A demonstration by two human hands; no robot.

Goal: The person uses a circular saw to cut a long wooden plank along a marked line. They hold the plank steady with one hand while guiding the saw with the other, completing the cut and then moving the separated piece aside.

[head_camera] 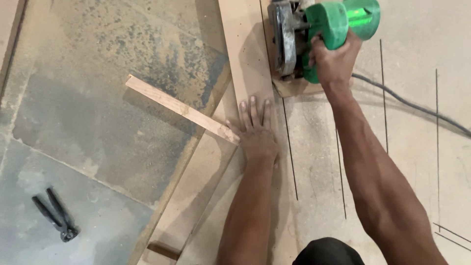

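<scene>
The green saw (314, 34) sits on the board (314, 162) at the top of the view, on a pencilled line. The right hand (333, 59) has its grip closed around the saw's handle. The left hand (256, 132) lies flat, fingers spread, pressing the board just below the saw. A wood strip (181, 109) touches that hand's thumb side. A black cord (412, 105) trails right. Pincers (55, 214) lie well apart on the dusty floor (73, 98).

In my right hand (333, 59) a bright green circular saw (321, 29) with grey metal guard, black cord (412, 105) beside it, under my left hand (256, 135) tan board (314, 162) with dark pencil lines, pale wooden strip (181, 109), far left black pincers (55, 214), grey dusty floor (73, 122)
</scene>
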